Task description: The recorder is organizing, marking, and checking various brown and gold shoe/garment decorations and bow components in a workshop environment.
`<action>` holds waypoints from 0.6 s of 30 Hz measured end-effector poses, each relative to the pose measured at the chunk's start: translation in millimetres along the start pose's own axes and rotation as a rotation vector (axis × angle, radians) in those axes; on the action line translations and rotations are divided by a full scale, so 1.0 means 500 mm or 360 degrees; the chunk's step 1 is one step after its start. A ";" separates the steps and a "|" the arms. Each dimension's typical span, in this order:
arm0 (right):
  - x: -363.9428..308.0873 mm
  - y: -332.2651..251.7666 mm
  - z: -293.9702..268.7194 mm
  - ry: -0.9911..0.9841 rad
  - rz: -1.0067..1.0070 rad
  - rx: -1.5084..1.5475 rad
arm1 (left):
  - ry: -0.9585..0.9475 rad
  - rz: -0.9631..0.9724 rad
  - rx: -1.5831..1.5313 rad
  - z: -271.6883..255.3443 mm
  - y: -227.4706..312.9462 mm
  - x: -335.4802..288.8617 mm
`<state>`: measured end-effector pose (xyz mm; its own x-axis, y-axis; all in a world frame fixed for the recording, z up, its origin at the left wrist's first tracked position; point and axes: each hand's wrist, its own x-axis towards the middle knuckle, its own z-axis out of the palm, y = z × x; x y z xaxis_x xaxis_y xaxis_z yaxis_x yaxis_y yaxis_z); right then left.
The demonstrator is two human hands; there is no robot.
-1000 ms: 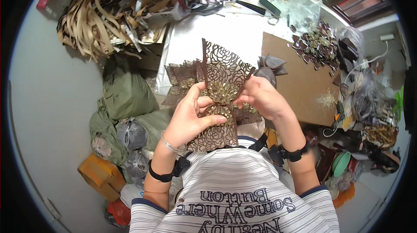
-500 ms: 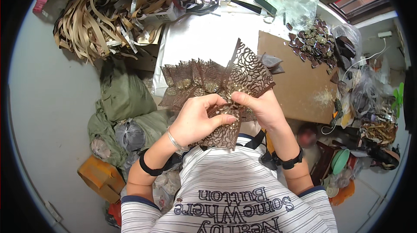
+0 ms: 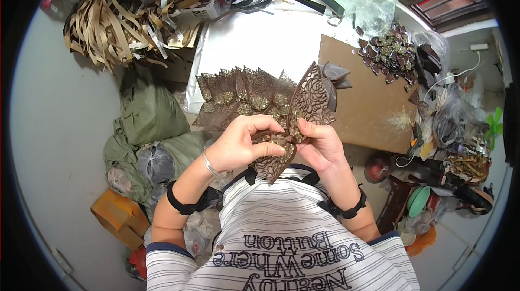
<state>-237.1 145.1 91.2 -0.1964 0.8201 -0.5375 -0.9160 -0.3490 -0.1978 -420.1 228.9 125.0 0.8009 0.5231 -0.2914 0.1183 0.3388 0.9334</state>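
Between my hands, in front of my chest, is a dark brown openwork shoe-upper-like piece (image 3: 310, 97) with a swirling pattern and gold beads. Its pointed upper half stands up beyond my right hand (image 3: 323, 147), whose thumb and fingers pinch its beaded lower end. A second pointed section (image 3: 272, 167) hangs toward my shirt, gripped by my left hand (image 3: 236, 143) with the thumb on top. Both sections meet between my fingertips; the join is partly hidden. Just behind my hands, a row of similar brown beaded pieces (image 3: 238, 90) lies overlapping at the table's near edge.
Tan and dark strips (image 3: 119, 25) heap over the back left of the white table (image 3: 254, 41). A brown board (image 3: 357, 101) lies at right, with a pile of beaded brown pieces (image 3: 390, 55) on its far end. Green sacks (image 3: 149, 107) and a yellow container (image 3: 120, 215) stand at lower left.
The held piece has turned: its upper section has swung to the right and narrowed in view, and its lower section has tilted left. Both hands still grip it.
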 end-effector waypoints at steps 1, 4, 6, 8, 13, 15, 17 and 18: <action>-0.001 0.003 0.003 0.0000 0.0008 -0.0003 | -0.0037 0.0103 0.0059 -0.003 0.000 -0.003; -0.002 0.000 0.009 -0.0087 -0.0007 -0.0010 | -0.0030 0.0059 0.0020 -0.015 0.017 -0.001; -0.002 -0.018 -0.003 0.0009 -0.0145 -0.0433 | -0.0062 -0.0074 0.0043 -0.040 0.033 -0.001; -0.016 -0.037 0.026 -0.0020 -0.0107 -0.0569 | -0.0079 -0.0241 -0.0004 -0.065 0.042 -0.005; -0.039 -0.037 0.043 -0.0075 -0.0340 -0.0587 | -0.0137 -0.0292 -0.0292 -0.135 0.089 -0.009; -0.042 -0.030 0.030 -0.0156 -0.0522 -0.0161 | -0.0244 0.0000 -0.1219 -0.149 0.058 -0.015; -0.047 -0.031 0.028 -0.0183 -0.0582 -0.0112 | -0.0033 0.0242 -0.1488 -0.108 0.063 -0.020; -0.047 -0.028 0.035 -0.0181 -0.0604 -0.0087 | 0.0166 0.0344 -0.1268 -0.086 0.044 -0.023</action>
<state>-225.9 138.5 120.9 0.1122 0.9393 -0.3242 -0.9116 -0.0325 -0.4097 -452.0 264.1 139.7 0.6953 0.6965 -0.1771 -0.5143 0.6543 0.5544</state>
